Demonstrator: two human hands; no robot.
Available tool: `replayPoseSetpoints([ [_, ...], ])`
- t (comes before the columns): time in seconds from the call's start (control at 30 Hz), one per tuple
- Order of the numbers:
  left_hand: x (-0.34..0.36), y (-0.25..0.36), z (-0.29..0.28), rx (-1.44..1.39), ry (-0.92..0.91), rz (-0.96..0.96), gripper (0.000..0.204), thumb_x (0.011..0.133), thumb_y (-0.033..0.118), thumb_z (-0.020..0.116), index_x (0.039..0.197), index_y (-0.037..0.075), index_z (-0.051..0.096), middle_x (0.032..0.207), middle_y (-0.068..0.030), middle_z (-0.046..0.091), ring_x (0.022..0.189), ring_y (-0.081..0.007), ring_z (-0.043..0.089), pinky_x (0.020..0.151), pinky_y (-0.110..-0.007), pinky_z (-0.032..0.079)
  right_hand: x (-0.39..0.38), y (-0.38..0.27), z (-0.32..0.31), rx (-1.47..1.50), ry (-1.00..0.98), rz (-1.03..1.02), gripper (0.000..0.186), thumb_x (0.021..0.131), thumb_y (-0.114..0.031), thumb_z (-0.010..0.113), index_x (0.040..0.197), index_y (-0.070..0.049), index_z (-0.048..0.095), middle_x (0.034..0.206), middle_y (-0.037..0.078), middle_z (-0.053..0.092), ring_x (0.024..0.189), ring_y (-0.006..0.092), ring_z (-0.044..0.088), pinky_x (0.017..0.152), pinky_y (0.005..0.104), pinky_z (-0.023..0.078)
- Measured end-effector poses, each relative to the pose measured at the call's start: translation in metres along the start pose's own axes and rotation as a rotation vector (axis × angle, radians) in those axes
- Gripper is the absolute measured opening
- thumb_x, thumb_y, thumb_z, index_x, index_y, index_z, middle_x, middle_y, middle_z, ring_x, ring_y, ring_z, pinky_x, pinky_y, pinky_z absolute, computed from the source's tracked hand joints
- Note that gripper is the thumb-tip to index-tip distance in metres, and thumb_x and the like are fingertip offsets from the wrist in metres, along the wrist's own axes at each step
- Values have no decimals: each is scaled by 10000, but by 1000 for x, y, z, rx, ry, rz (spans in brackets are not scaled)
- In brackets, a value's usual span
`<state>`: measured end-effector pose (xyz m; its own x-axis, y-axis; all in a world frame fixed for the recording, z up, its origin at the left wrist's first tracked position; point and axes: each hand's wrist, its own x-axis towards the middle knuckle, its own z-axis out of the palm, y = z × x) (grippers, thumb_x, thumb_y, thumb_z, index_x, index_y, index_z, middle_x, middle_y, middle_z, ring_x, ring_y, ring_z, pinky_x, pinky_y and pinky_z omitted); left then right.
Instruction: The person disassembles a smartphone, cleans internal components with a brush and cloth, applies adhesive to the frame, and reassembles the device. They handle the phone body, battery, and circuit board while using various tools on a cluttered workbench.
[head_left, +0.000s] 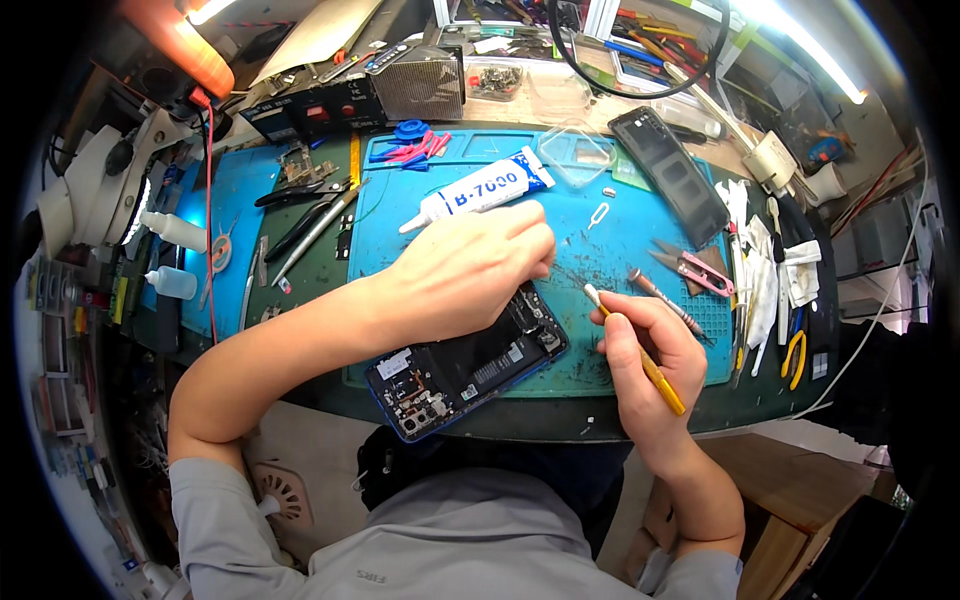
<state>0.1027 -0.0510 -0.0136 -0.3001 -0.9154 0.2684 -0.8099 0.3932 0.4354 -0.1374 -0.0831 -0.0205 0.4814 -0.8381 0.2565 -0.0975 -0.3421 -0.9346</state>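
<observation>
Nearest you, the opened phone (468, 366) lies tilted at the front edge of the blue mat (600, 255), its back off and its boards and connectors bare. Your left hand (470, 265) rests over its upper end, fingers curled down onto the inner parts near the top corner; whether they pinch something small there I cannot tell. Your right hand (645, 345) is just beside the phone's right corner, closed around a yellow-handled tool (640, 352) held like a pen, its pale tip pointing up and left toward the left fingertips.

You look to be working on the phone's upper internals, steadying with one hand and picking with the other. The next move likely calls for a light, exact touch of the tip at the spot under your left fingers, without scraping nearby connectors.

Farther out on the mat lie a screwdriver (665, 300), pink snips (690, 268) and a white glue tube (480, 190). Beyond those a dark back cover (670, 170) lies near the mat's far corner, with tweezers (305, 215) to the left and a microscope (95, 185) at the surface's left edge.
</observation>
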Motion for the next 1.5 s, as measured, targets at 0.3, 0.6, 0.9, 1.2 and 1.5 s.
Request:
replayPoseSetpoints([
  [0.3,-6,16,-52,-285,97,-281,252,1112,211,473,952,19,507,868,-79,468,844,-223,493,772,-355,430,1,1,-3,25,-7,46,172,980,-14,677,1134,44,728,962,101,730,798,101,664,711,240,527],
  [0.6,-201,44,-140,-262,53,-942,67,948,32,667,970,-1,613,888,-37,502,788,-142,489,731,-277,420,-6,0,-4,38,-26,89,203,1007,-7,620,1181,48,709,1028,97,714,806,79,633,729,216,516],
  [0.9,-354,59,-126,-226,757,-1128,156,1039,56,613,1160,-1,693,971,-14,598,681,-48,517,610,-201,400,-10,6,-8,-114,-60,-22,255,1062,-89,575,1257,37,680,1092,111,725,788,57,606,681,189,453],
  [1.2,-313,47,-103,-187,671,-885,341,1017,-40,588,1357,-14,600,1015,-70,646,757,-117,593,719,-258,484,-10,3,-6,-161,-54,-4,246,1026,-13,588,1254,50,658,1128,119,674,826,93,622,737,214,494],
  [1.5,-302,38,-77,-211,570,-996,342,906,-55,685,1244,-8,656,1130,-124,657,935,-186,654,880,-302,518,-10,5,-2,-215,-40,34,259,1045,-55,595,1279,37,656,1142,106,691,820,70,628,687,196,479],
])
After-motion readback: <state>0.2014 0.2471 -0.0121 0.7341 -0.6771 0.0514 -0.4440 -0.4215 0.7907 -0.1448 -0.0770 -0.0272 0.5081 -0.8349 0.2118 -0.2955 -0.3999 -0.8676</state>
